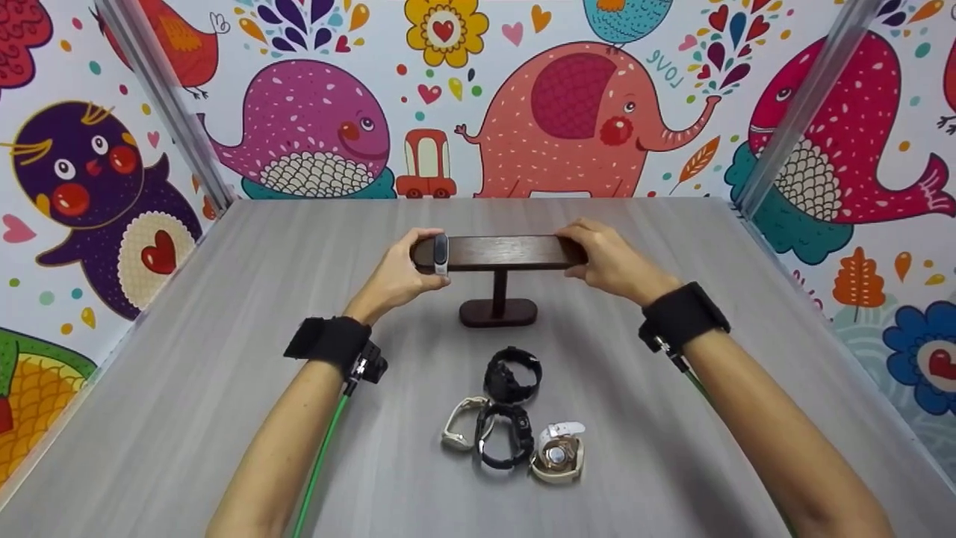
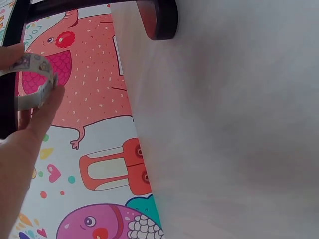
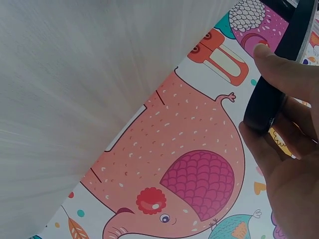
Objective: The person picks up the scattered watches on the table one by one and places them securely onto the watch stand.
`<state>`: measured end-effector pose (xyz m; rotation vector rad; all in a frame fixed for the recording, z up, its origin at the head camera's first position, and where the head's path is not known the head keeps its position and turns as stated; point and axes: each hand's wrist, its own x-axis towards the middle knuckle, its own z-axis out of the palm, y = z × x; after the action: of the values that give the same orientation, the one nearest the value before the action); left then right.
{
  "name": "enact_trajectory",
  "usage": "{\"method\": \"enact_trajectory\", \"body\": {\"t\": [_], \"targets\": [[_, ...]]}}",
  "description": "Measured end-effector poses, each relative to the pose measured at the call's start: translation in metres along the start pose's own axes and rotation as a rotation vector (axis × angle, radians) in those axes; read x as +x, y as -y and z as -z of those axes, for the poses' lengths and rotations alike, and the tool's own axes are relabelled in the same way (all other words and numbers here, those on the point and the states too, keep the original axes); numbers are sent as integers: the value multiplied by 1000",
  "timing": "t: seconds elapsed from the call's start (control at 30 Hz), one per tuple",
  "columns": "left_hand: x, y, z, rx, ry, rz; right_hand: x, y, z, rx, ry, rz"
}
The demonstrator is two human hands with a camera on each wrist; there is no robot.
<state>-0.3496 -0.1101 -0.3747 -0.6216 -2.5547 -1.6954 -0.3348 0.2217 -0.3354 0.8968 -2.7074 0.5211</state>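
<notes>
Forearms (image 1: 291,433) flank four watches (image 1: 502,382) on tabletop (image 1: 187,359). Beyond, left hand (image 1: 399,273) and right hand (image 1: 611,258) have fingers closed round opposite bar ends of stand (image 1: 508,252), left ones also touching band (image 1: 441,254). Level, even grip should stop band sliding.

Looks like a small booth, probably a recording station. Closed in from nine o'clock through twelve to three by wall panels (image 1: 381,82), printed with a purple bird (image 1: 97,239) at nine, a purple whale (image 1: 299,112) between ten and eleven and an elephant (image 1: 523,149) at one. Framed by metal-looking posts (image 1: 169,104) at ten and two. Filled by a grey wood-grain tabletop (image 1: 224,299), reaching the panels. Wired with green cables (image 1: 323,456), running from black wrist straps (image 1: 683,317) at eight and just past three.
</notes>
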Motion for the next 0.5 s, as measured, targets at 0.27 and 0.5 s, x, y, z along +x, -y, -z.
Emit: {"method": "enact_trajectory", "body": {"t": [0.27,0.5], "targets": [[2,8,-9,-59,-25,-24,1,0,-2,1,4,-5],[3,7,-16,-26,-59,-14,0,-1,-1,5,-8,-2]]}}
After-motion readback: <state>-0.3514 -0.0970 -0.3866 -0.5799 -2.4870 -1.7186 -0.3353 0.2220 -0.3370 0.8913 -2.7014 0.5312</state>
